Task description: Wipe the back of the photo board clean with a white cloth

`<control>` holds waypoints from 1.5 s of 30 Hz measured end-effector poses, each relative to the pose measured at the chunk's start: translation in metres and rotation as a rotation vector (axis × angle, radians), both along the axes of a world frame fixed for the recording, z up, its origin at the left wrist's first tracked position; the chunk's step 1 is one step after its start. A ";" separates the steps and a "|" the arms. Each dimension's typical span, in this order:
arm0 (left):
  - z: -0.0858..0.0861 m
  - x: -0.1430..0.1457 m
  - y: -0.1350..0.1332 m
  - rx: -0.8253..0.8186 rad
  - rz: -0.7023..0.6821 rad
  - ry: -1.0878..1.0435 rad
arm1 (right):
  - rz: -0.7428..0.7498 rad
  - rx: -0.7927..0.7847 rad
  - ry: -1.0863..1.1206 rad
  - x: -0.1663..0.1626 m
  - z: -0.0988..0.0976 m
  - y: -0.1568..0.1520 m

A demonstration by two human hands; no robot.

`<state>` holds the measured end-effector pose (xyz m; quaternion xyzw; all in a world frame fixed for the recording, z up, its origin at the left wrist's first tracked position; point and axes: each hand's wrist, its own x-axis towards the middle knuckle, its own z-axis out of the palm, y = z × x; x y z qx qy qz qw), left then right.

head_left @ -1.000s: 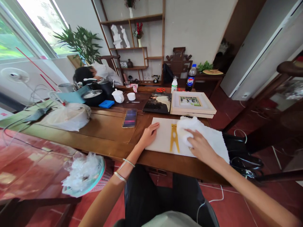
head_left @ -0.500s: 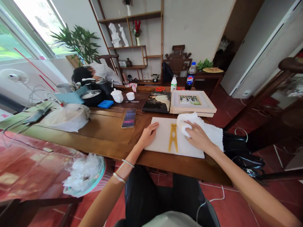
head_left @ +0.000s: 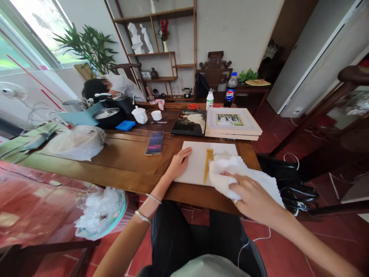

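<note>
A white board (head_left: 194, 163) lies flat near the table's front edge. My left hand (head_left: 178, 163) rests on its left side, fingers stretched out and together over the edge. Fingers closed, my right hand (head_left: 248, 194) grips a white towel (head_left: 226, 166) bunched at the board's right front. The rest of the cloth trails off to the right. On the board lies a flat yellow A-shaped piece (head_left: 207, 165); the towel covers its right leg. Whether the towel touches the board under my hand is hidden.
Behind the board are pale stacked picture frames (head_left: 253, 125), a dark photo panel (head_left: 184, 123), a cola bottle (head_left: 230, 90) and a white bottle (head_left: 210, 100). A phone (head_left: 155, 143) lies left. Farther left are a teapot (head_left: 140, 114), pots and a plastic-wrapped bundle (head_left: 77, 140). Someone sits beyond.
My right hand has drawn the towel back toward me and slightly left, over the yellow piece's right leg. The left hand holds its place on the board.
</note>
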<state>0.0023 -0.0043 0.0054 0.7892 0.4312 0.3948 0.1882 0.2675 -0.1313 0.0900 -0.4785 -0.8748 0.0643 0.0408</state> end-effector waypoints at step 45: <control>0.001 0.000 0.000 -0.016 -0.003 -0.016 | 0.159 0.129 0.068 -0.023 -0.025 -0.011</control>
